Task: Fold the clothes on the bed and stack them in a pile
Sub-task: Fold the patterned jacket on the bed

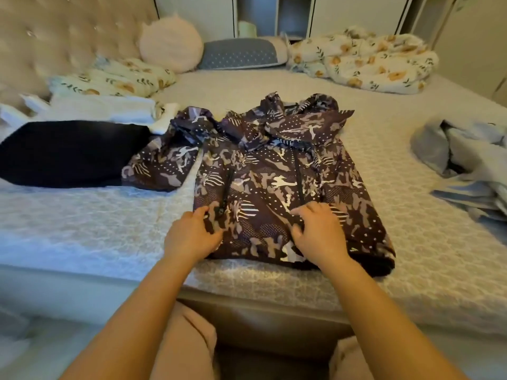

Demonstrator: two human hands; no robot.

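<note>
- Near the front edge of the bed [274,86], at about 6 o'clock in the head view, a dark patterned hooded jacket [277,174] lay spread flat, hood at its far end and hem toward the person.
- One sleeve of it stretched out toward 9 o'clock, its cuff lying just beside a black folded garment [68,153].
- Left hand [192,237] rested on the jacket's lower left edge, fingers curled round a pinch of the fabric.
- Right hand [318,234] lay on the lower middle of the jacket, fingers bent and gripping the cloth there.
- Behind the black garment, toward 10 o'clock, sat a white folded piece [101,109].
- At 3 o'clock a light blue garment [466,157] lay crumpled, well apart from the jacket.
- Toward 1 o'clock a floral blanket [365,61] was bunched at the far side.
- At 12 o'clock stood a round pale cushion [171,43] beside a grey dotted pillow [241,53].
</note>
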